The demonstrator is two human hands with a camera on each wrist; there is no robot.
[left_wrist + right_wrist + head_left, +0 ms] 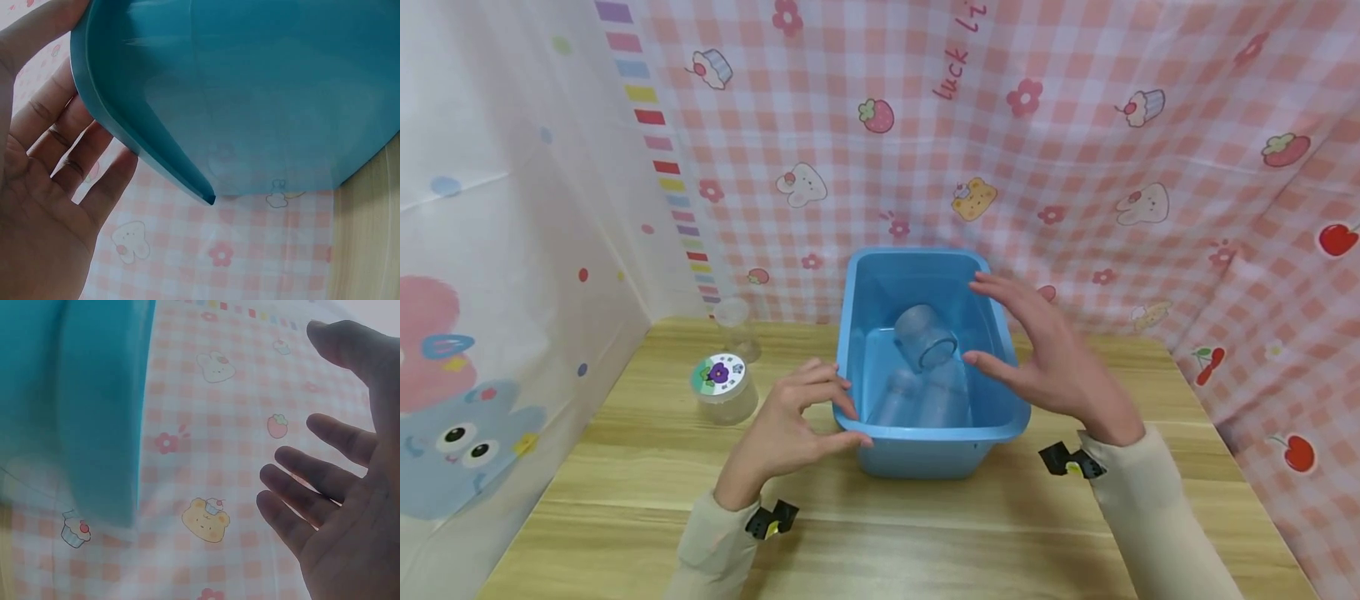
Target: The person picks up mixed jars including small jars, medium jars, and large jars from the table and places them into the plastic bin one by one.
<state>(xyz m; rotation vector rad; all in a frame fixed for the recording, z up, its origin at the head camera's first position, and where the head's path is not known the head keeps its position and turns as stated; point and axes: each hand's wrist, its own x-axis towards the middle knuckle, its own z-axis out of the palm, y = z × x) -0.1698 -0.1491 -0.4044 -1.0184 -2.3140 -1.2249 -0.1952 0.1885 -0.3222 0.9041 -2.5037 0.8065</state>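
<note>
My left hand holds the near left corner of a blue plastic basin, with thumb and fingertips at its rim. In the left wrist view, the fingers of that hand reach to the outer edge of the rim. Over the basin's right side my right hand hovers with fingers spread and nothing in it. The right wrist view shows that hand apart from the basin. Inside the basin lie a clear jar on its side and two more see-through containers, partly hidden by the front rim.
Left of the basin, a clear tub with a flower-printed lid stands on the wooden table. Behind it is a tall see-through container. A pink checked cloth hangs at the back and right, a white printed one at the left.
</note>
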